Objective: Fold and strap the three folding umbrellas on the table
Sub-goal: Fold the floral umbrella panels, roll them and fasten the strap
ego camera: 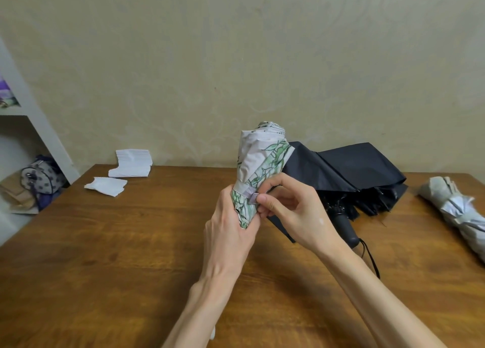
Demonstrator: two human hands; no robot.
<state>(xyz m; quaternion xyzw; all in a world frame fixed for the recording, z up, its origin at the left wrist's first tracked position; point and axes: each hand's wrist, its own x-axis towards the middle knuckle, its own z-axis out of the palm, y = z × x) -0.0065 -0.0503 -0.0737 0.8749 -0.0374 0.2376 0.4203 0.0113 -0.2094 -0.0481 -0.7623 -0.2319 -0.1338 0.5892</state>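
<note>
Strapping is underway: left hand (231, 216) grips the leaf-print umbrella (262, 164) upright above the tabletop (131, 242), keeping its folds tight, while right hand (286, 206) pinches the strap (250, 194) closed. Black umbrella (349, 169) lies loose behind; grey umbrella (456, 208) lies strapped at the right edge.

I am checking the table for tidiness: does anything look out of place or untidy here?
Yes. The black umbrella, lying behind the leaf-print umbrella, is collapsed but unrolled: its canopy sprawls loose on the table. Nothing looks spilled or broken.
</note>
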